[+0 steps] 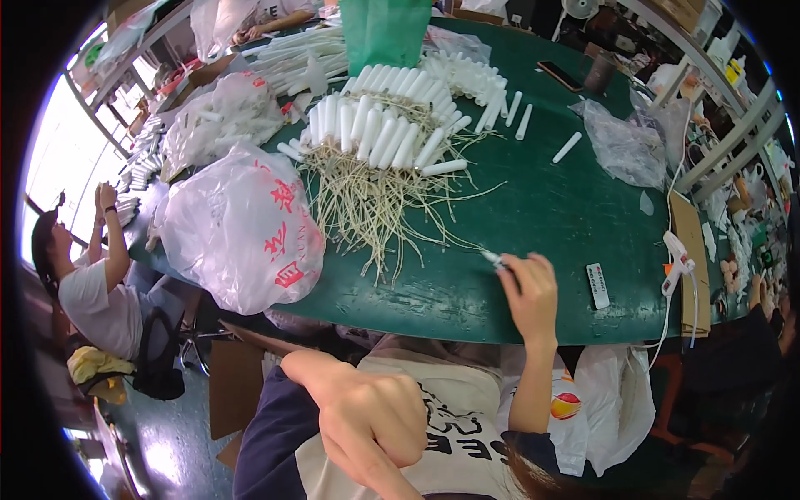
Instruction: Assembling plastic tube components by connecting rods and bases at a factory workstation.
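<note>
Over the table's front edge, my right hand (532, 292) pinches a small white piece (492, 257) that seems joined to a thin cream wire. Its exact kind is too small to tell. Close in front of my chest is my left hand (371, 417), its fingers curled and its knuckles up; whatever they may hold is hidden. Ahead lies a tangle of cream wires (375, 204), running from stacked rows of white tubes (387, 137) with rounded ends.
Left of the wires sits a bulging plastic bag (242, 229) on the green table (533, 200). A green bag (383, 37) stands behind the tubes. To the right are a remote control (597, 286), a power strip (677, 262) and a phone (560, 76). Another person (100, 292) works at left.
</note>
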Available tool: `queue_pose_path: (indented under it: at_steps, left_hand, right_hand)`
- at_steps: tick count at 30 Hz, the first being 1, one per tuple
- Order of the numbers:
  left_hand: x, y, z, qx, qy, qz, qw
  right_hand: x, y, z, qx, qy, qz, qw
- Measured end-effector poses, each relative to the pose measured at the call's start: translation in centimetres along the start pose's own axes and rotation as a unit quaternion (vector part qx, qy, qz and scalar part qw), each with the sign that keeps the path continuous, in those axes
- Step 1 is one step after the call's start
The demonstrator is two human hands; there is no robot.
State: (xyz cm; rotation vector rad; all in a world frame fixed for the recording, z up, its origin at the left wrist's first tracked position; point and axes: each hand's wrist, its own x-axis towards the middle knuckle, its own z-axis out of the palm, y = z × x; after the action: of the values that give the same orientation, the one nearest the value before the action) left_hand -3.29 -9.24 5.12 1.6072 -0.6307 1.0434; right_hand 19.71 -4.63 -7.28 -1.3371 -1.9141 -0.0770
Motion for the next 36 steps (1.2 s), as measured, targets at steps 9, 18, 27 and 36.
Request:
queue_pose_path:
  at_steps: [9, 18, 27, 36]
  left_hand:
    - [-5.2, 1.4, -1.9, 0.388, 0.267, -0.362, 0.804]
    - [-7.6, -3.0, -3.2, 0.279, 0.409, -0.433, 0.753]
    - [-8.3, -5.5, -4.3, 0.205, 0.415, -0.435, 0.773]
    - [-8.1, -3.9, -6.7, 0.143, 0.487, -0.417, 0.754]
  right_hand:
    - [0.4, -6.8, 1.9, 0.236, 0.012, -0.064, 0.97]
    - [-1.1, -8.2, 2.6, 0.362, 0.068, 0.073, 0.927]
    - [0.4, -4.4, -0.3, 0.128, 0.079, 0.057, 0.987]
    - [-4.7, 7.5, -4.7, -0.31, 0.029, 0.388, 0.868]
